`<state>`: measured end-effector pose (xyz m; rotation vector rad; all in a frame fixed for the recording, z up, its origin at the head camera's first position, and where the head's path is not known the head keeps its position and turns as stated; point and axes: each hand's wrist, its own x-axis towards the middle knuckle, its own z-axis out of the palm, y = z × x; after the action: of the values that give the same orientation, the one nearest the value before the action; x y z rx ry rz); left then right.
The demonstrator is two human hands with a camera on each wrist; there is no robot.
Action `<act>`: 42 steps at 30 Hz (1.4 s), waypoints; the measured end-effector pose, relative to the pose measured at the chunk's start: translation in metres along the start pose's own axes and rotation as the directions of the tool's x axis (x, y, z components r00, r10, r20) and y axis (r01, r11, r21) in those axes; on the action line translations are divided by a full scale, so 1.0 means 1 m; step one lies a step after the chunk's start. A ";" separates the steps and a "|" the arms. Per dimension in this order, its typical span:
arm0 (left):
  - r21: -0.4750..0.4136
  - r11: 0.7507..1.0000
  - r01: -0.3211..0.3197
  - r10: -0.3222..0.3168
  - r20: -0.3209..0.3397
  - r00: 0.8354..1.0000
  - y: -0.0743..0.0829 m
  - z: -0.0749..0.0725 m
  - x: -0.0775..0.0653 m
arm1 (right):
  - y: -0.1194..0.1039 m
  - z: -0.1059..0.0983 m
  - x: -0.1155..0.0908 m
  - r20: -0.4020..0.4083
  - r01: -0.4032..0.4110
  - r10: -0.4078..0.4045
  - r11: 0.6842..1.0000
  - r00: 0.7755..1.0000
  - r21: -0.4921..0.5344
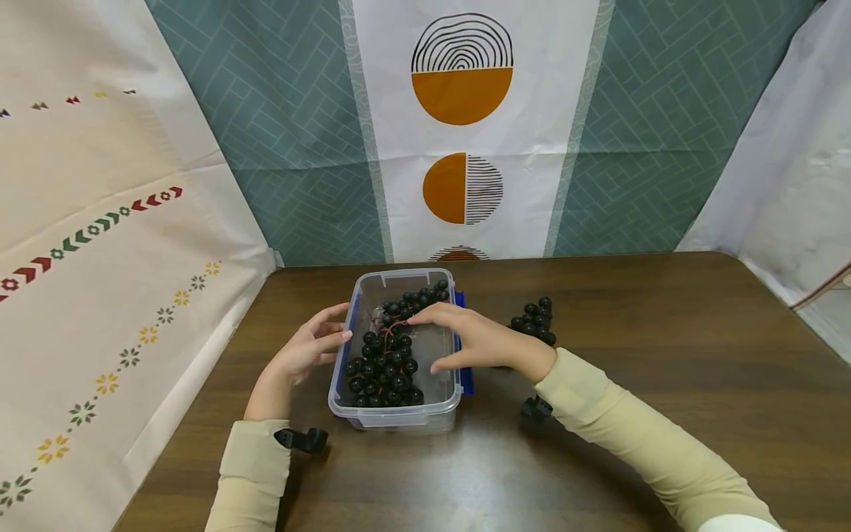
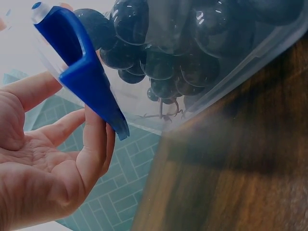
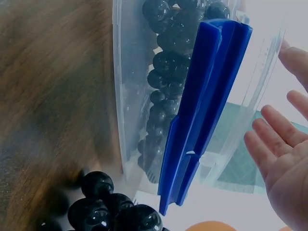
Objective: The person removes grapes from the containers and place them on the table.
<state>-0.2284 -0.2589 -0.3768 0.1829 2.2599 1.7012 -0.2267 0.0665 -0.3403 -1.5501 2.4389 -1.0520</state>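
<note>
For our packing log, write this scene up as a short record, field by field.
Container: clear plastic box, open at the top, blue clips on its sides
Contents: dark grape bunches, reddish stem showing
Outside the box: another dark bunch, right of it
Left hand: at the box's left side, fingers by a clip
Right hand: over the box, thumb and fingers apart; contact with the stem unclear
Surface: brown table
Backdrop: teal and white cloth

Smooth, glossy grapes [image 1: 382, 369] gleam inside a translucent plastic box [image 1: 399, 420] with smooth plastic latches [image 3: 195, 101]; the wood-grain counter [image 1: 665, 355] shines softly before creased, matt cloth hangings [image 1: 266, 96].
</note>
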 end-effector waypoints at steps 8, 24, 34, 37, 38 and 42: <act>-0.004 1.000 0.000 0.000 -0.006 1.000 0.000 0.000 -0.001 | -0.004 0.005 0.008 0.062 -0.009 0.012 0.998 0.998 -0.060; -0.009 1.000 0.001 -0.001 -0.014 1.000 0.001 0.001 -0.001 | -0.015 0.015 0.024 0.171 -0.060 0.076 0.994 0.982 -0.093; -0.018 1.000 0.007 -0.008 -0.020 1.000 -0.001 0.003 0.002 | -0.017 0.023 0.030 0.291 -0.115 0.151 0.984 0.945 -0.136; -0.015 1.000 0.011 -0.011 -0.022 1.000 -0.001 0.003 0.003 | -0.016 0.025 0.031 0.303 -0.122 0.162 0.981 0.939 -0.149; -0.015 1.000 0.013 -0.014 -0.024 1.000 -0.002 0.003 0.003 | -0.016 0.026 0.032 0.304 -0.121 0.163 0.981 0.939 -0.153; -0.008 1.000 0.017 -0.017 -0.032 0.999 -0.002 0.002 0.002 | -0.017 0.028 0.035 0.310 -0.116 0.162 0.980 0.937 -0.162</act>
<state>-0.2298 -0.2568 -0.3794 0.1347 2.2708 1.7160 -0.2193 0.0191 -0.3413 -1.4263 2.3914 -0.5607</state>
